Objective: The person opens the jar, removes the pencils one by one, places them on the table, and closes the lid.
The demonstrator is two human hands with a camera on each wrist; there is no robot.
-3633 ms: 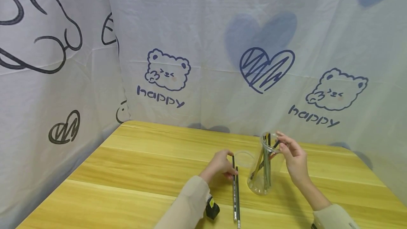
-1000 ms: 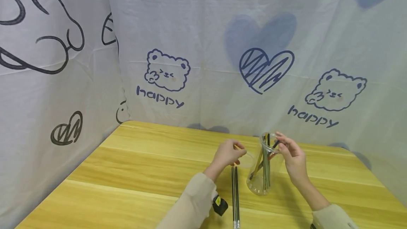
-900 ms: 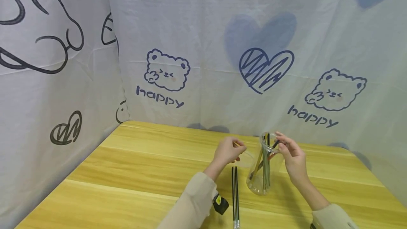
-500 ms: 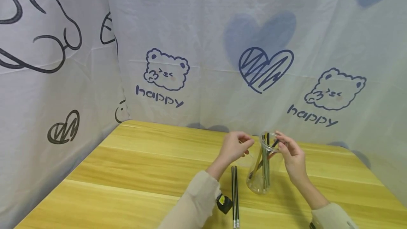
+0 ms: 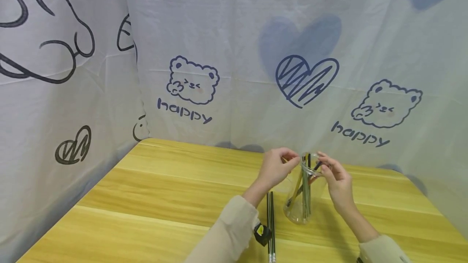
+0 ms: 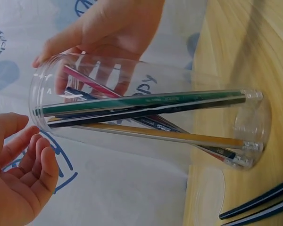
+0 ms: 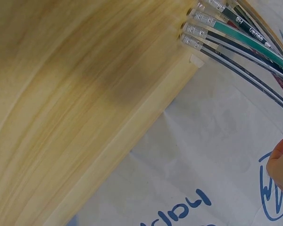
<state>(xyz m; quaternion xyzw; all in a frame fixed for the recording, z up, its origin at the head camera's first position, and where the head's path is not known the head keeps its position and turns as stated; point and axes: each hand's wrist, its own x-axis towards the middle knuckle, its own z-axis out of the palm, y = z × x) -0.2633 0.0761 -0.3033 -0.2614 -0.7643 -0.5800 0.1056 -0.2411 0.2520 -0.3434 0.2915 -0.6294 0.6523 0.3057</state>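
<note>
A tall clear jar (image 5: 297,208) stands on the table with several pencils (image 6: 179,136) leaning in it, eraser ends down. They are green, black, yellow and reddish. My right hand (image 5: 340,186) grips the jar's rim, thumb on the near side; in the left wrist view its fingers show through the plastic. My left hand (image 5: 276,167) is just left of the rim, fingers loosely bent, with no pencil visible between them. In the left wrist view its fingertips are close to the jar's mouth; whether they touch is unclear. Two dark striped pencils (image 5: 270,204) lie side by side on the table.
A clear round lid (image 6: 210,195) lies flat beside the jar, mostly covered by my left hand in the head view. The wooden table (image 5: 164,190) meets a white printed cloth (image 5: 234,104) at the back. A black wrist device (image 5: 262,234) hangs from my left sleeve.
My left hand has let go of a pencil, which lies beside another on the table. It has since moved up and right to the jar's rim. My right hand stays on the jar.
</note>
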